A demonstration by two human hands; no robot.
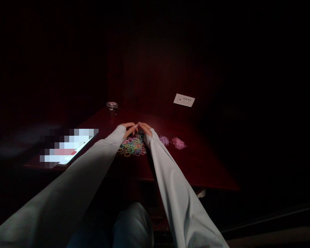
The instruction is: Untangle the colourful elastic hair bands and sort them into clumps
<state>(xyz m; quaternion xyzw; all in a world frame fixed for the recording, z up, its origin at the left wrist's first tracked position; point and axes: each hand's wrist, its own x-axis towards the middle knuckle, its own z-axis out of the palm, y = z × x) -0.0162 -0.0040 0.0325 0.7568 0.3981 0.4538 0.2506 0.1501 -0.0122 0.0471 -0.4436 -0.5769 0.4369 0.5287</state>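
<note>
A spread-out pile of small multicoloured hair ties [131,146] lies on the dark red table, between my forearms. At the far side of the pile, my left hand [130,127] reaches in from the left with its fingers stretched toward the right. My right hand [145,128] curves in from the other side, its fingers extended. The fingertips of both hands meet or nearly meet, forming an arch behind the hair ties. No held object shows in either hand. Parts of the fingers and the pile's far edge are hidden or dim.
Right of my right wrist lie a purple bundle of thin bands [164,140] and a pink bundle [178,143]. A lit tablet-like screen [79,143], partly pixelated, is at the left. Farther back stands a small clear round container [112,105]. A white socket panel [184,100] is on the wall.
</note>
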